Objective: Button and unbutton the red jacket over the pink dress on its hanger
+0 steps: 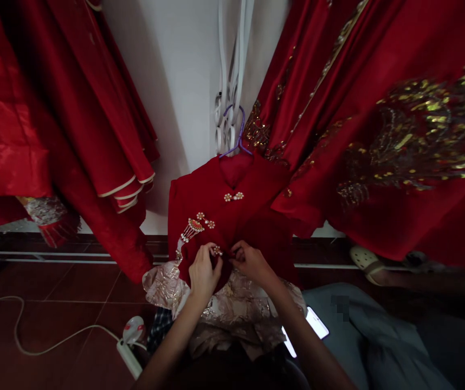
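A red jacket [257, 216] hangs in front of me on a purple hanger [238, 143]. Its front carries a pearl flower fastener [233, 196] near the neck, a second flower fastener [206, 220] lower down and a fan-shaped ornament with dangles [192, 228]. My left hand [205, 271] closes its fingers round another flower fastener [217, 250] on the lower front. Just to the right, my right hand [252, 262] pinches the jacket's front edge. Whether a small piece is also between those fingertips is hidden. Shiny pinkish-gold fabric [240, 295] spreads beneath both hands.
Red garments [106, 124] hang at left, and sequined red ones [411, 130] at right. A lit phone [317, 323] lies near my right forearm. A power strip [129, 357] with a white cable [53, 348] is on the tiled floor. A clog-clad foot [368, 265] is at right.
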Motion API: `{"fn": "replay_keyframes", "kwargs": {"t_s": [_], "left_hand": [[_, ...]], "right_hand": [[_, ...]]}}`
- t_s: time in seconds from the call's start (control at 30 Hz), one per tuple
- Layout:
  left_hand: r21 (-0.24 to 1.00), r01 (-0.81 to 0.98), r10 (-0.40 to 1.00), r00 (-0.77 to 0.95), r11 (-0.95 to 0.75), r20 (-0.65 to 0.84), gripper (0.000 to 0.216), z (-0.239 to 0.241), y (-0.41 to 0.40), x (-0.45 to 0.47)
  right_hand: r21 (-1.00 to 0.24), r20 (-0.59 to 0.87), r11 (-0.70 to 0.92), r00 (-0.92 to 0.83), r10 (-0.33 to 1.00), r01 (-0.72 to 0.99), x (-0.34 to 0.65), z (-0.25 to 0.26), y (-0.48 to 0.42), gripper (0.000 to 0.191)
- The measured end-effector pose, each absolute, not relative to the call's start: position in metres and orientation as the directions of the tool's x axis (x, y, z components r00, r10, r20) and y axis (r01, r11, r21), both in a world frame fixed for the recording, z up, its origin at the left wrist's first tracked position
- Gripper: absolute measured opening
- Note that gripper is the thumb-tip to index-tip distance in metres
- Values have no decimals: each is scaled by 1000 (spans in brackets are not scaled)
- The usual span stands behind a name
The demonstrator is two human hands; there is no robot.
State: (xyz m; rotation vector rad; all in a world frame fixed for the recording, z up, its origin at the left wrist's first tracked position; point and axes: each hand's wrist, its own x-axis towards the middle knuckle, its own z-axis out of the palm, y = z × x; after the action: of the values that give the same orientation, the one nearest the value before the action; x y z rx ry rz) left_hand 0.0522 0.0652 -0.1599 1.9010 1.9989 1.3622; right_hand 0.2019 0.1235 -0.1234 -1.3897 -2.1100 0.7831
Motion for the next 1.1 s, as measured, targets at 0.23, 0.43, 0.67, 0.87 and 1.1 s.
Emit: {"fn": "replay_keyframes", "kwargs": {"t_s": [0.23, 0.43, 0.67, 0.87, 1.1], "left_hand": [[680, 656, 746, -263, -327, 613, 22, -160, 62, 50], [697, 603, 725, -268, -388, 635, 16, -163, 63, 49], [686, 566, 685, -268, -456, 677, 17, -164, 62, 49], [686, 566, 685, -267, -458, 678, 15, -163, 61, 49], [704, 555, 697, -281, -443, 660, 16, -163, 60, 50]], "right_hand": [[-793, 56, 305, -434, 899, 528, 214, -116, 121, 29], [-843, 31, 266, -453, 891, 467, 214, -121, 123, 24], [-848, 56, 272, -433, 900, 456, 209, -120, 120, 19], [-787, 131, 376, -464, 876, 489, 208, -111, 116, 29], [-774, 192, 421, -459, 868, 472, 207, -103, 113, 26]]}}
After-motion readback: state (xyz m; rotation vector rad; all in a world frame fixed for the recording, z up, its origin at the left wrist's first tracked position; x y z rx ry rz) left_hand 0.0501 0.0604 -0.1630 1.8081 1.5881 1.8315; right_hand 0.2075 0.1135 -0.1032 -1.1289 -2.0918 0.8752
